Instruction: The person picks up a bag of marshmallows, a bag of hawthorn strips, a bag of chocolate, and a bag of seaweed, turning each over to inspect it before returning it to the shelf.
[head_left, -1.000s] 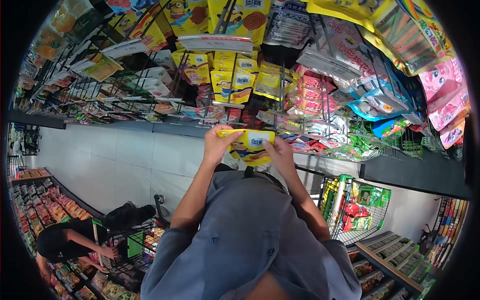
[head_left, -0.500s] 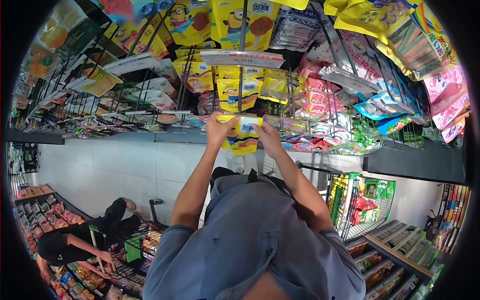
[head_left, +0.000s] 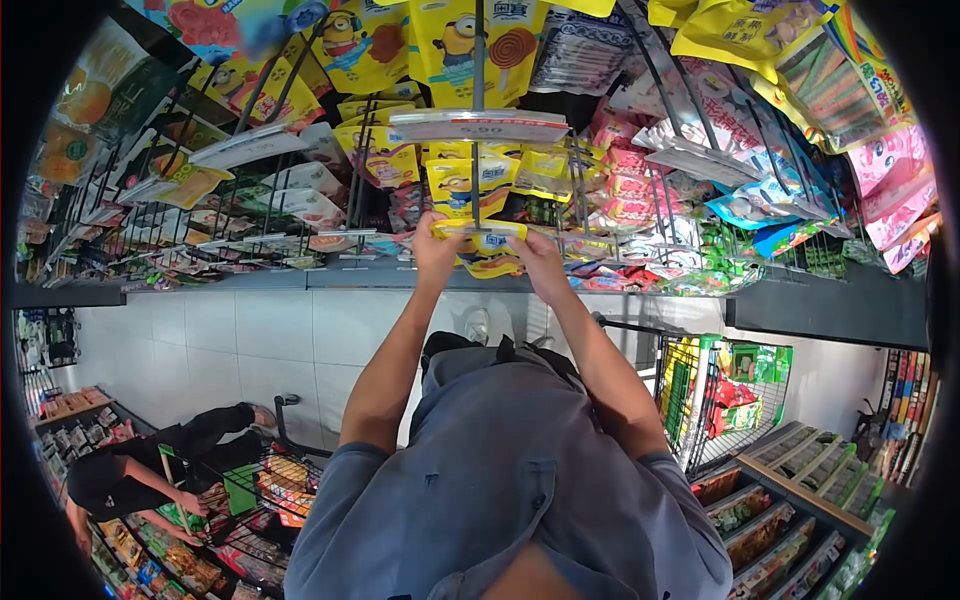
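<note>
Between my two hands is a yellow candy bag [head_left: 492, 262], its upper edge right at the tip of a metal display hook [head_left: 477, 190]. My left hand [head_left: 436, 248] pinches the bag's left top corner. At the right top corner, my right hand [head_left: 541, 266] grips it with thumb and fingers. The bag leans away from me, so its front looks foreshortened. Behind it on the same hook hang similar yellow bags [head_left: 470, 180] with a cartoon figure. A price tag holder [head_left: 478, 126] marked 5.90 sits just above them.
Other hooks carry pink candy bags [head_left: 632, 180] and blue bags [head_left: 775, 210]. The dark shelf edge [head_left: 360, 279] runs below the rack. A shopping cart [head_left: 725, 400] with goods stands behind me at right. At lower left, a person [head_left: 130, 480] leans by another cart [head_left: 265, 485].
Both hands have lifted the candy bag slightly and brought it closer to the hook tip. The bag has tipped, showing less of its front. The person at lower left has shifted their arms.
</note>
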